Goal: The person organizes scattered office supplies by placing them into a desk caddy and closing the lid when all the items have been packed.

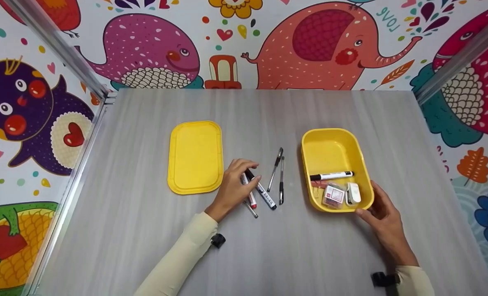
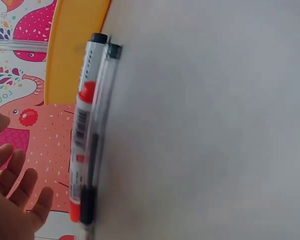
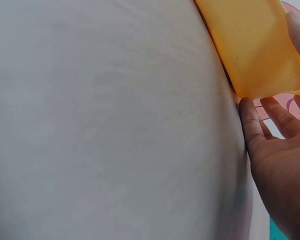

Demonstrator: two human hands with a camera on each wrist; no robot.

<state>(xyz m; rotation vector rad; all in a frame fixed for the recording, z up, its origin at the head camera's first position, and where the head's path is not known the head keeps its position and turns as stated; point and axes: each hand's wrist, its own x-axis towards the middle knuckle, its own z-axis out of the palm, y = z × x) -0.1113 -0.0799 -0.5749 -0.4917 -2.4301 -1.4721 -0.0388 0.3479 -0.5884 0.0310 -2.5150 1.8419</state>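
My left hand [image 1: 233,185] hovers over a few pens and markers, fingers spread and loosely bent. Beneath it lie a red-capped marker [image 2: 82,145], a black-capped marker [image 1: 265,195] and a clear pen with a black grip [image 2: 97,135]. In the left wrist view its fingers stand apart from them. My right hand [image 1: 385,222] holds the near right corner of an open yellow box [image 1: 304,164], thumb at the near end and fingers along the side. Inside the box are a black-and-white marker [image 1: 334,176], a small clear case [image 1: 333,195] and a white stapler-like item [image 1: 353,193].
A yellow lid [image 1: 195,158] lies flat left of the pens. Two black-gripped pens, one slanting pen [image 1: 275,169] and one upright in view [image 1: 282,181], lie between the left hand and the box. Patterned walls border the grey table [image 1: 268,255].
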